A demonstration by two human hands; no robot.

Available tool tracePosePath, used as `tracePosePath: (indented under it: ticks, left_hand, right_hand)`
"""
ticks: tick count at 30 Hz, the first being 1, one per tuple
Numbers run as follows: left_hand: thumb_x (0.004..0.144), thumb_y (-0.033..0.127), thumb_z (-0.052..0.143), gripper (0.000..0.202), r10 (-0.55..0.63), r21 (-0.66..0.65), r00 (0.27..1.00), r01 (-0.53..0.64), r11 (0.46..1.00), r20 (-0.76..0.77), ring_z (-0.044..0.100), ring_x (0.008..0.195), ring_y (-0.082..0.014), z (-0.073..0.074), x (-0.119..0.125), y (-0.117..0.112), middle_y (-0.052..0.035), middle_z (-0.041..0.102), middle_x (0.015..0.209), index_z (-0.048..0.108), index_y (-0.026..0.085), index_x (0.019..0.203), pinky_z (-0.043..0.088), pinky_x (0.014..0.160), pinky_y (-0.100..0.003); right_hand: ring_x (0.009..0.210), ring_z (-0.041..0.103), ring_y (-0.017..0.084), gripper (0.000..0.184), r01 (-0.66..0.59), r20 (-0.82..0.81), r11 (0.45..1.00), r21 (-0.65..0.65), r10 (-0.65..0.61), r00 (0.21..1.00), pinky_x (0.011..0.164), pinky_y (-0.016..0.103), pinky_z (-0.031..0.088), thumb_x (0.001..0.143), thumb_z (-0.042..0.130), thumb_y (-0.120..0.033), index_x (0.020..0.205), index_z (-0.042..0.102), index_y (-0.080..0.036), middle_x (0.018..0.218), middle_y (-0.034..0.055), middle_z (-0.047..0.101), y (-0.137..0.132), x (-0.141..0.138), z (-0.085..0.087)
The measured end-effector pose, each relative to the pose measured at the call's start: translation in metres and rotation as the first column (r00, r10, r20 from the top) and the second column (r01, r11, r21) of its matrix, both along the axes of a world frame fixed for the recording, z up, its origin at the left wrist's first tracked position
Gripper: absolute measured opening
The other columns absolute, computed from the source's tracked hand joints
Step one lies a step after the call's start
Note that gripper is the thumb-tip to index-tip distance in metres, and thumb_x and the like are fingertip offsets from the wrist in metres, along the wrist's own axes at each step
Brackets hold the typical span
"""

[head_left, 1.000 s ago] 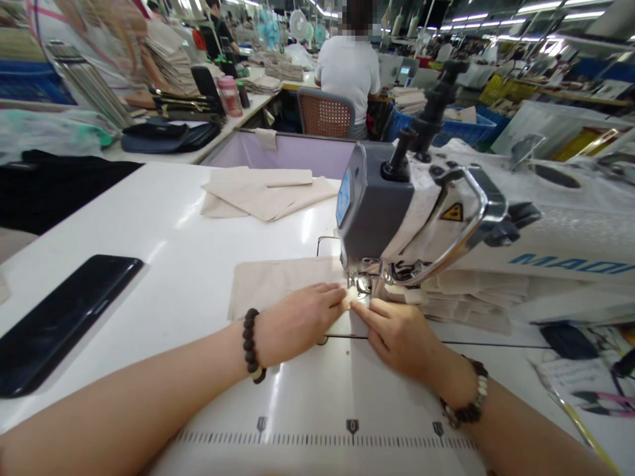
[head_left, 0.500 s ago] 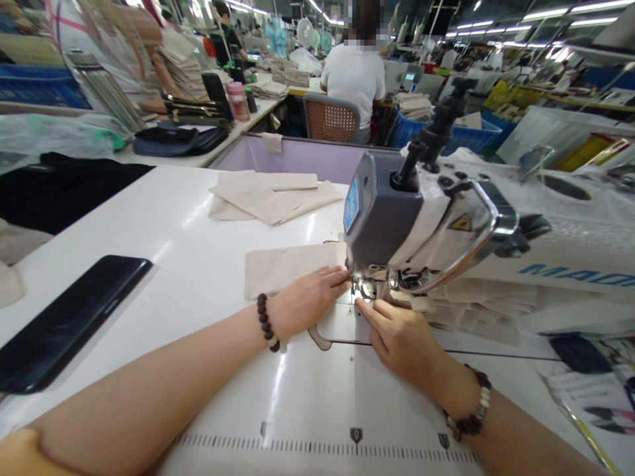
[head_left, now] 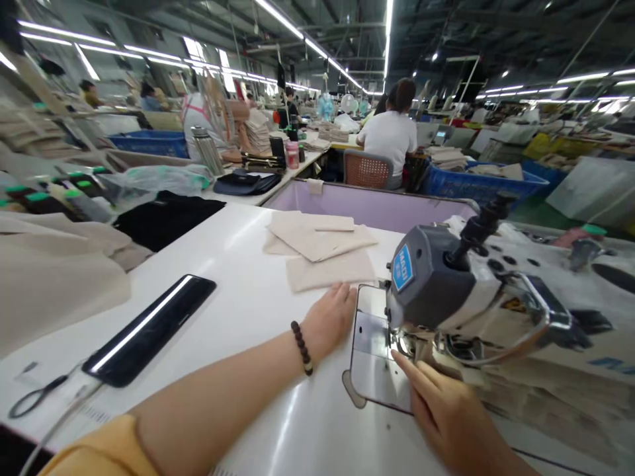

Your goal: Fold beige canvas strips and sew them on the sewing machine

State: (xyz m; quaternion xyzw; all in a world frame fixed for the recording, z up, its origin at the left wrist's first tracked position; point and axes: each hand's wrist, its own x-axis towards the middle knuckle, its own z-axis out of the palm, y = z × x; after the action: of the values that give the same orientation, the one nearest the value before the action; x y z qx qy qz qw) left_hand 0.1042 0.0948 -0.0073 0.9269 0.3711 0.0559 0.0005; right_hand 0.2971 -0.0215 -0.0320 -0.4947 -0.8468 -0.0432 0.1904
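Note:
My left hand (head_left: 330,317) lies flat and open on the white table, fingertips touching the near edge of a beige fabric piece (head_left: 332,270). That piece lies just left of the grey sewing machine head (head_left: 431,284) and overlaps a stack of beige pieces (head_left: 317,238) behind it. My right hand (head_left: 441,403) rests on the near side of the bare metal needle plate (head_left: 370,350), fingers stretched towards the presser foot (head_left: 409,347), holding nothing that I can see. More beige fabric (head_left: 526,396) lies under the machine arm on the right.
A black phone (head_left: 149,330) and scissors (head_left: 34,395) lie at the near left. Beige cloth (head_left: 49,277) and black cloth (head_left: 163,218) are piled at the left. A lilac bin (head_left: 367,205) stands behind the table. A person in white (head_left: 391,139) sits beyond it.
My left hand has slid the beige piece away from the needle to the far left, against the stack. The needle plate now shows bare. My view has lifted and turned left.

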Motion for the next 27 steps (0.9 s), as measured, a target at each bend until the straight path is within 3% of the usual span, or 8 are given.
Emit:
tracePosePath:
  ticks: [2, 5, 7, 10, 12, 14, 19, 27]
  left_hand:
    - [0.086, 0.002, 0.033, 0.033, -0.023, 0.018, 1.0, 0.023, 1.0, 0.019, 0.041, 0.119, -0.0242, -0.003, -0.003, 0.006, -0.0188, 0.045, 0.125, 0.044, 0.003, 0.117, 0.038, 0.099, -0.039]
    - [0.089, 0.009, 0.036, 0.026, -0.123, 0.021, 0.989, 0.122, 0.992, 0.084, 0.048, 0.109, -0.0219, -0.004, -0.006, 0.002, -0.0151, 0.048, 0.122, 0.05, 0.008, 0.111, 0.045, 0.091, -0.035]
    - [0.089, 0.009, 0.036, 0.024, -0.178, 0.041, 0.978, 0.175, 0.984, 0.106, 0.054, 0.094, -0.02, -0.004, -0.007, -0.005, -0.0121, 0.054, 0.11, 0.053, 0.011, 0.105, 0.049, 0.082, -0.035]
    - [0.088, 0.007, 0.037, 0.023, -0.216, 0.076, 0.971, 0.209, 0.975, 0.105, 0.054, 0.088, -0.0206, -0.002, -0.008, -0.012, -0.0106, 0.056, 0.099, 0.055, 0.012, 0.102, 0.05, 0.075, -0.034]
    - [0.088, 0.009, 0.037, 0.023, -0.231, 0.082, 0.968, 0.224, 0.971, 0.097, 0.054, 0.085, -0.0205, -0.001, -0.007, -0.014, -0.01, 0.056, 0.095, 0.056, 0.012, 0.101, 0.051, 0.07, -0.032]
    - [0.089, 0.011, 0.037, 0.023, -0.242, 0.09, 0.967, 0.235, 0.968, 0.084, 0.054, 0.082, -0.0196, 0.001, -0.006, -0.016, -0.0092, 0.057, 0.092, 0.057, 0.013, 0.1, 0.05, 0.066, -0.03]
    - [0.087, 0.007, 0.037, 0.025, -0.27, 0.133, 0.96, 0.259, 0.957, 0.073, 0.055, 0.081, -0.0181, 0.001, -0.008, -0.019, -0.0079, 0.057, 0.092, 0.058, 0.015, 0.098, 0.049, 0.065, -0.027]
    - [0.083, 0.004, 0.037, 0.029, -0.324, 0.162, 0.942, 0.308, 0.937, 0.083, 0.056, 0.08, -0.0213, 0.006, -0.01, -0.02, -0.0092, 0.057, 0.091, 0.057, 0.013, 0.102, 0.05, 0.063, -0.031]
  right_hand:
    - [0.056, 0.058, 0.012, 0.031, -0.051, -0.038, 0.999, 0.012, 0.052, 0.998, 0.049, 0.022, 0.043, 0.088, 0.032, -0.014, 0.112, 0.052, -0.012, 0.07, 0.0024, 0.06, -0.006, 0.0, 0.014]
    - [0.062, 0.059, 0.013, 0.02, -0.038, -0.023, 0.991, 0.128, 0.041, 0.999, 0.056, 0.024, 0.044, 0.09, 0.038, -0.019, 0.088, 0.058, -0.017, 0.07, 0.0029, 0.061, -0.022, 0.005, 0.048]
    - [0.067, 0.059, 0.014, 0.018, 0.083, -0.006, 0.976, 0.203, -0.084, 0.996, 0.062, 0.024, 0.043, 0.089, 0.043, -0.02, 0.082, 0.059, -0.018, 0.072, 0.0036, 0.062, -0.034, 0.015, 0.07]
    - [0.069, 0.06, 0.016, 0.017, 0.343, 0.04, 0.87, 0.354, -0.381, 0.924, 0.063, 0.026, 0.042, 0.088, 0.048, -0.02, 0.081, 0.062, -0.016, 0.072, 0.0051, 0.063, -0.048, 0.037, 0.088]
    - [0.067, 0.06, 0.016, 0.017, 0.449, 0.058, 0.794, 0.41, -0.514, 0.856, 0.061, 0.027, 0.041, 0.088, 0.048, -0.023, 0.089, 0.064, -0.014, 0.072, 0.0047, 0.064, -0.054, 0.052, 0.086]
    - [0.067, 0.06, 0.016, 0.022, 0.489, 0.077, 0.769, 0.411, -0.564, 0.822, 0.059, 0.027, 0.041, 0.088, 0.048, -0.026, 0.097, 0.064, -0.013, 0.072, 0.0046, 0.064, -0.053, 0.062, 0.079]
    - [0.066, 0.058, 0.016, 0.026, 0.529, 0.169, 0.79, 0.31, -0.594, 0.787, 0.057, 0.026, 0.039, 0.089, 0.046, -0.026, 0.103, 0.064, -0.013, 0.075, 0.0057, 0.063, -0.041, 0.069, 0.066]
    - [0.071, 0.057, 0.015, 0.026, 0.518, 0.102, 0.823, 0.233, -0.55, 0.829, 0.061, 0.024, 0.04, 0.089, 0.04, -0.018, 0.095, 0.066, -0.017, 0.078, 0.0044, 0.063, -0.04, 0.076, 0.076]
